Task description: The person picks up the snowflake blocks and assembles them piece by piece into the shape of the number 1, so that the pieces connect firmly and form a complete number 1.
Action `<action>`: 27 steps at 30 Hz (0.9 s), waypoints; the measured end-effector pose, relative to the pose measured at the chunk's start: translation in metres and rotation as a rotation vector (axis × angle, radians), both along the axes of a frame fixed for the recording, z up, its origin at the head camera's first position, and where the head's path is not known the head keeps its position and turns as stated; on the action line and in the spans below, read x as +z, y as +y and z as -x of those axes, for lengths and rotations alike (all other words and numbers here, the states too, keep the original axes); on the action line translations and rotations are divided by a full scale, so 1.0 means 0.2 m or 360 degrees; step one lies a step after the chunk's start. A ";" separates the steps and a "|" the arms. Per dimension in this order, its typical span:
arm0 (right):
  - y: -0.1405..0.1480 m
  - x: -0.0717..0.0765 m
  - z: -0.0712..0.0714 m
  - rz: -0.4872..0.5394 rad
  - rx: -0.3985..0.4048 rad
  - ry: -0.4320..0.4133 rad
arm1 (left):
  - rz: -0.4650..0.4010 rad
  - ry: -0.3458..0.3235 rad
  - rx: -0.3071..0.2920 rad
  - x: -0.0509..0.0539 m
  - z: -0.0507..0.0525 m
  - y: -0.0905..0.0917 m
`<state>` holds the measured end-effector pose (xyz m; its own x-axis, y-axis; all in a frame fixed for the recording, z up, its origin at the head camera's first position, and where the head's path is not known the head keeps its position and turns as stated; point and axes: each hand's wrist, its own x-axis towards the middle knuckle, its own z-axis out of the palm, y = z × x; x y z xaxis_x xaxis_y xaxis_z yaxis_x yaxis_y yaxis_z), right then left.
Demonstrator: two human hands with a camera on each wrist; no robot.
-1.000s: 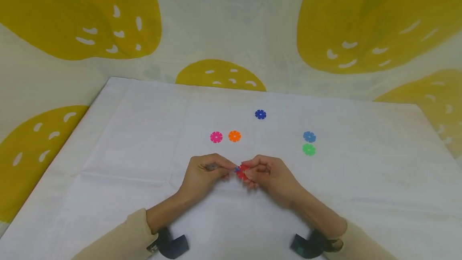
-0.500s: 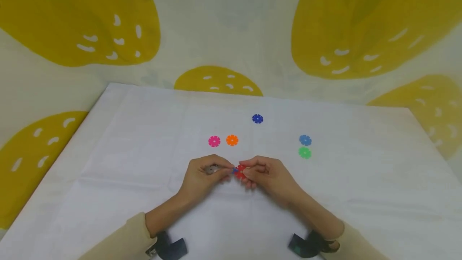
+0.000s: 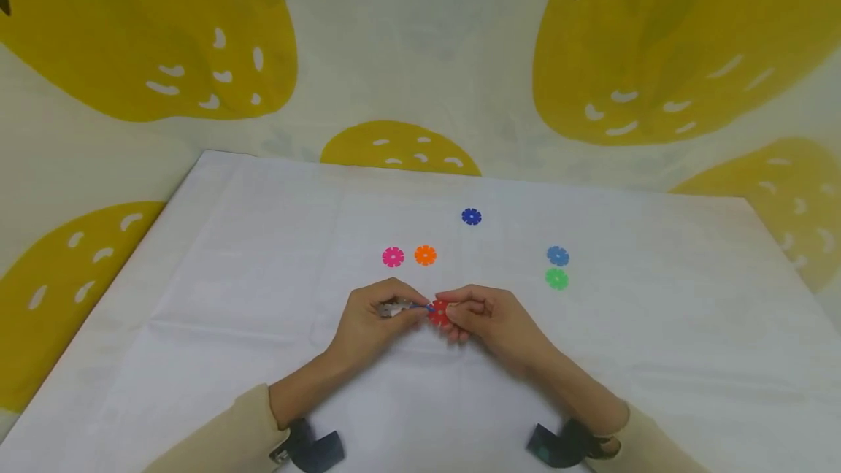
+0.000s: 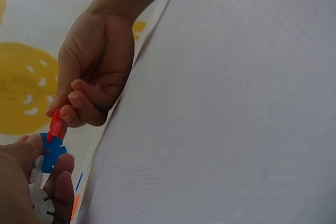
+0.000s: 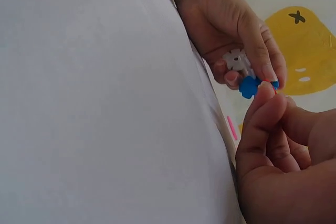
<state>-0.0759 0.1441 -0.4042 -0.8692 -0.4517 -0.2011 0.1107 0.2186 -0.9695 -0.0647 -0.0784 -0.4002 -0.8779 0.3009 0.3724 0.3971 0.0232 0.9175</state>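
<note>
In the head view my left hand (image 3: 371, 323) pinches a blue notched plastic disc (image 4: 52, 153) between thumb and fingers. White notched discs (image 4: 41, 202) hang from the blue one, inside the curl of that hand. Opposite it, my right hand (image 3: 504, 327) pinches a red notched disc (image 3: 438, 314) by its right side. Red and blue meet edge to edge at an angle, the red one's slot against the blue rim. How deep they sit in each other is hidden by the fingertips.
Loose discs lie flat beyond the hands on the white tabletop (image 3: 230, 254): pink (image 3: 393, 257), orange (image 3: 425, 255), dark blue (image 3: 471, 217), light blue (image 3: 558, 255) and green (image 3: 556, 279). A cloth with yellow fruit shapes (image 3: 401, 144) hangs behind.
Both hands stay nearly in place, still joined at the red and blue discs. More of the white discs shows within the left hand. The head view has shifted slightly.
</note>
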 end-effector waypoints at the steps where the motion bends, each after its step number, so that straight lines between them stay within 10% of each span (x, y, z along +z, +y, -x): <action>1: 0.00 0.00 0.00 -0.0036 0.0004 0.0017 | -0.0003 0.0004 0.0005 0.00 0.00 0.00; 8: 0.05 0.05 0.02 -0.0246 -0.0039 0.0133 | -0.0045 -0.0015 0.0019 0.00 0.00 0.00; 27: 0.01 0.02 -0.01 -0.0088 -0.0082 -0.0068 | 0.0085 0.0215 -0.0067 -0.01 0.00 0.02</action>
<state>-0.0744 0.1465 -0.3993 -0.8810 -0.3941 -0.2618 0.1641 0.2645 -0.9503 -0.0646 -0.0747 -0.4019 -0.8071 0.3592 0.4686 0.5184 0.0513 0.8536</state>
